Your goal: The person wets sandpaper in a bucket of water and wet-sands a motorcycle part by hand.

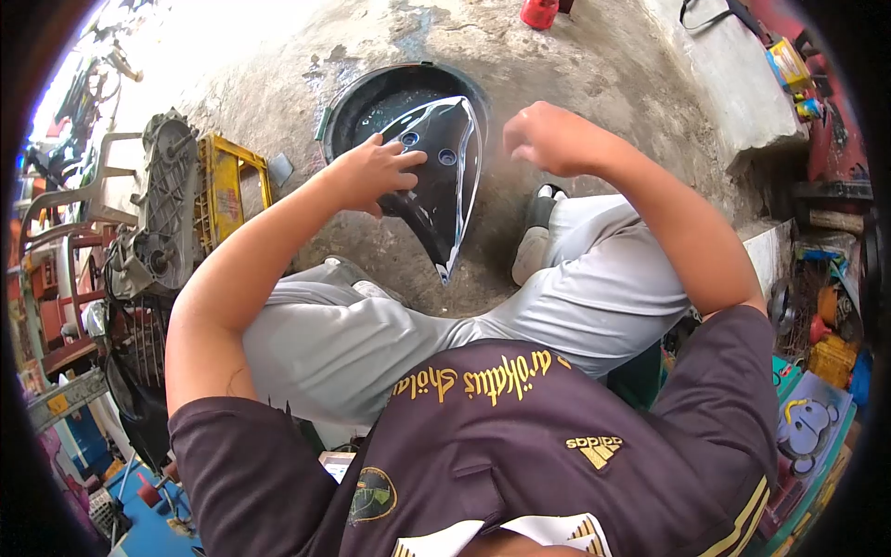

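A glossy black plastic panel (434, 190), pointed at both ends and with two round holes, leans over a dark round basin (351, 107). Its surface looks wet, with white streaks along the edges. My left hand (376, 174) is at the panel's left side, fingers spread over it; whether they press on it I cannot tell. To the right of the panel and apart from it, my right hand (554, 137) is raised with its fingers curled in. What it holds, if anything, is hidden, and the fingertips are slightly blurred.
Stained concrete floor (631, 111) surrounds the basin. A red container (539, 13) stands at the far side. On the left are a yellow crate (223, 190) and a metal engine casing (167, 200). A concrete ledge (733, 93) and cluttered parts line the right.
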A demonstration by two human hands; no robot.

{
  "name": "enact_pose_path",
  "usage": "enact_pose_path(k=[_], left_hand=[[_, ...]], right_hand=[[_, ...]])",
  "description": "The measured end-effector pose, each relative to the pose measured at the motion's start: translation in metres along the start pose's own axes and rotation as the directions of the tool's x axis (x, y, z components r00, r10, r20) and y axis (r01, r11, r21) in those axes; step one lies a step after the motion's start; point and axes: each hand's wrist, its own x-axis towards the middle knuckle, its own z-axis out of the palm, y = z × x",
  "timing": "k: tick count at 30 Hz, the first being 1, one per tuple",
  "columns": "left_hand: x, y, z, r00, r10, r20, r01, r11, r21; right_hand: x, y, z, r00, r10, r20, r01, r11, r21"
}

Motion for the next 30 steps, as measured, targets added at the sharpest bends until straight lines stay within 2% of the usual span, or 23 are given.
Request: enact_pose_path(k=[3,5,6,9,11,12,14,15,16,18,19,23,25,26,28,29,30], left_hand=[[0.008,-0.007,-0.002,0.999,0.030,0.026,-0.029,0.999,-0.031],[0.011,-0.008,0.001,0.996,0.046,-0.070,-0.045,0.999,0.011],[0.011,-0.007,-0.002,0.997,0.043,-0.070,-0.042,0.999,0.010],[0.019,-0.006,-0.015,0.998,0.064,0.004,-0.064,0.996,0.066],[0.029,-0.003,-0.025,0.994,0.017,0.112,-0.041,0.977,0.212],[0.032,-0.007,-0.020,0.993,0.013,0.115,-0.037,0.977,0.210],[0.041,-0.018,-0.004,0.997,0.016,-0.075,0.009,0.950,0.312],[0.047,-0.021,-0.002,0.995,-0.017,-0.094,0.039,0.972,0.234],[0.048,-0.023,0.002,0.995,-0.017,-0.099,0.040,0.971,0.237],[0.052,-0.025,0.015,0.978,-0.209,-0.018,0.209,0.978,-0.005],[0.050,-0.028,0.025,0.971,-0.181,-0.157,0.179,0.983,-0.028],[0.040,-0.036,0.028,0.957,-0.195,-0.214,0.188,0.981,-0.055],[0.034,-0.039,0.024,0.979,-0.101,-0.178,0.118,0.989,0.088],[0.033,-0.042,0.020,0.980,-0.104,-0.172,0.119,0.990,0.081],[0.032,-0.048,0.008,0.958,-0.077,-0.276,0.098,0.993,0.063],[0.030,-0.051,0.001,0.934,-0.046,-0.353,0.072,0.996,0.060],[0.027,-0.052,-0.008,0.935,-0.048,-0.351,0.075,0.995,0.061]], right_hand=[[0.004,0.012,0.001,0.999,0.034,-0.029,-0.036,0.998,-0.054],[0.008,0.020,0.001,0.998,0.040,-0.047,-0.044,0.995,-0.087],[0.010,0.023,0.000,0.998,0.066,-0.015,-0.067,0.994,-0.088],[0.017,0.030,0.001,0.994,0.090,0.061,-0.084,0.992,-0.091],[0.022,0.029,0.002,0.990,0.089,0.109,-0.080,0.993,-0.091],[0.026,0.026,0.000,0.987,0.091,0.135,-0.081,0.994,-0.077],[0.035,0.023,-0.001,0.983,0.084,0.165,-0.074,0.995,-0.065],[0.039,0.022,-0.001,0.985,0.079,0.156,-0.071,0.996,-0.053],[0.043,0.022,-0.003,0.986,0.078,0.146,-0.072,0.996,-0.044],[0.047,0.024,-0.006,0.986,0.097,0.140,-0.086,0.993,-0.077],[0.047,0.026,-0.006,0.985,0.109,0.136,-0.096,0.990,-0.103],[0.052,0.042,-0.010,0.973,0.143,0.179,-0.135,0.989,-0.056],[0.055,0.046,-0.017,0.963,0.128,0.236,-0.122,0.992,-0.042],[0.056,0.045,-0.019,0.962,0.124,0.243,-0.119,0.992,-0.038],[0.058,0.042,-0.030,0.963,0.124,0.240,-0.147,0.986,0.082],[0.060,0.041,-0.031,0.964,0.138,0.227,-0.162,0.983,0.086],[0.061,0.040,-0.034,0.965,0.134,0.227,-0.158,0.984,0.087]])
